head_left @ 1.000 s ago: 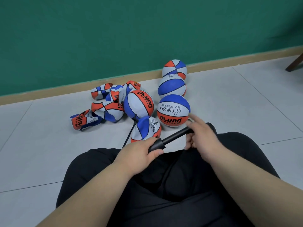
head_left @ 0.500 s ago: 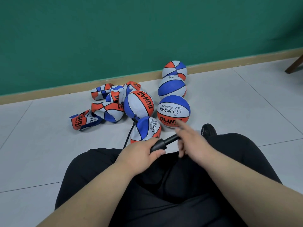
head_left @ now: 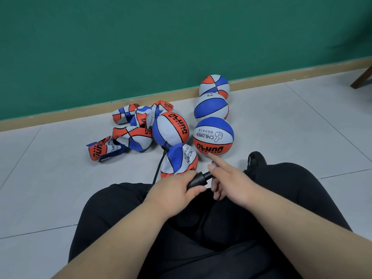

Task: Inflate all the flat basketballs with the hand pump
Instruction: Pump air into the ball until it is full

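Plain indoor room: green wall (head_left: pixel 141 47), tiled floor (head_left: pixel 281 127).

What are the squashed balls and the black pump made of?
The flat balls are probably soft rubber with a matte skin, since they crumple and fold like cloth. The pump looks like hard black plastic, smooth with a slight shine.

left hand (head_left: pixel 172 190) gripping, right hand (head_left: pixel 231 184) gripping, forefinger extended

A plain dark green wall (head_left: pixel 141 47) fills the upper half. A tan baseboard (head_left: pixel 60 118) runs along its foot. Below the baseboard spreads a pale grey tiled floor (head_left: pixel 302 127) with thin dark joints. A slanted dark wooden furniture leg (head_left: pixel 362 79) stands by the baseboard's right end. The light is soft and even.
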